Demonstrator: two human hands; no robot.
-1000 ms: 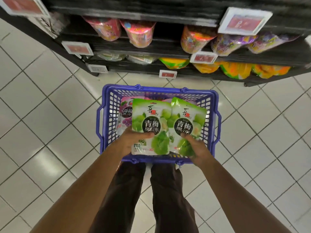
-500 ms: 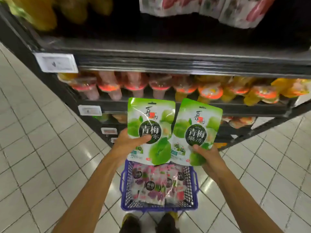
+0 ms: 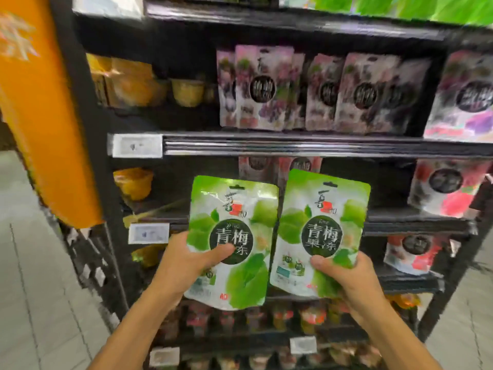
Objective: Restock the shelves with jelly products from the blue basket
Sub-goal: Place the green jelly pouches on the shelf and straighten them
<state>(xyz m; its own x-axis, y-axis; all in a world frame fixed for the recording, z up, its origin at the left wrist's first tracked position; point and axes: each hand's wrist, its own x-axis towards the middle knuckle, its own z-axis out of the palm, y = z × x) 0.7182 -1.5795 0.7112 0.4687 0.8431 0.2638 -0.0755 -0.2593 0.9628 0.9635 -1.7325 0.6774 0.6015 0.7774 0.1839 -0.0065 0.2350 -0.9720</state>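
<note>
Left hand (image 3: 184, 265) grips one green jelly pouch (image 3: 234, 236), right hand (image 3: 346, 279) another (image 3: 324, 231), side edges touching, upright before the black shelf (image 3: 293, 146); dark open gap behind them.

Left hand (image 3: 186, 265) grips one green jelly pouch (image 3: 234, 236); right hand (image 3: 349, 279) grips a second pouch (image 3: 322, 231). Both upright, side by side, before dark shelving (image 3: 293, 145) stocked with purple pouches (image 3: 266, 89).

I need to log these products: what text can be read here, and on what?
"青梅": left green pouch, rest thumb-covered.
"青梅果冻": right green pouch.
Brand logo on both: stylised, unreadable.
Purple pouches: blurred.
Price tags: blurred.
Orange pillar lettering: blurred.
</note>
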